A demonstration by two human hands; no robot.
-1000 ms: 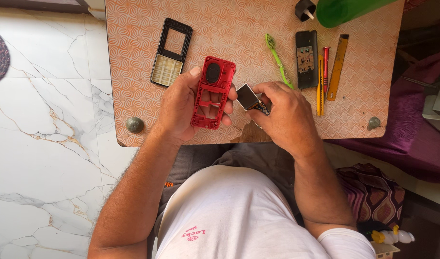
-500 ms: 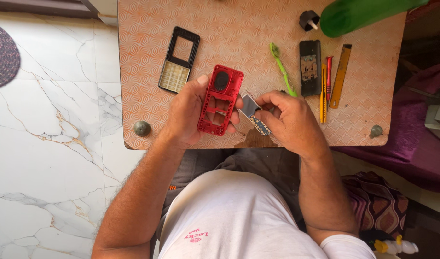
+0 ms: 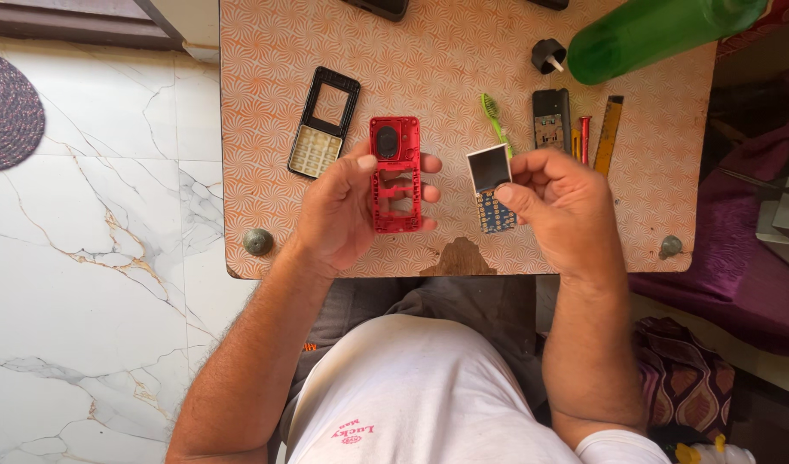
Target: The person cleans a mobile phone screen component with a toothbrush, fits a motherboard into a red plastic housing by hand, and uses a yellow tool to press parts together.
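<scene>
I see a red plastic phone frame (image 3: 395,176) that looks hard and a bit shiny. The small circuit board with a square glass screen (image 3: 491,185) has a smooth, shiny screen and a rough blue part with tiny bumps. The orange patterned bench (image 3: 429,51) looks smooth and flat, with a chipped brown spot at its edge and dull round metal knobs (image 3: 258,241) at the corners. The black plastic phone cover with pale rubbery keys (image 3: 323,123) looks matt. The green plastic bottle (image 3: 652,33) is glossy and see-through. The white marble floor (image 3: 94,258) shines. My white shirt (image 3: 412,395) is soft cloth.
</scene>
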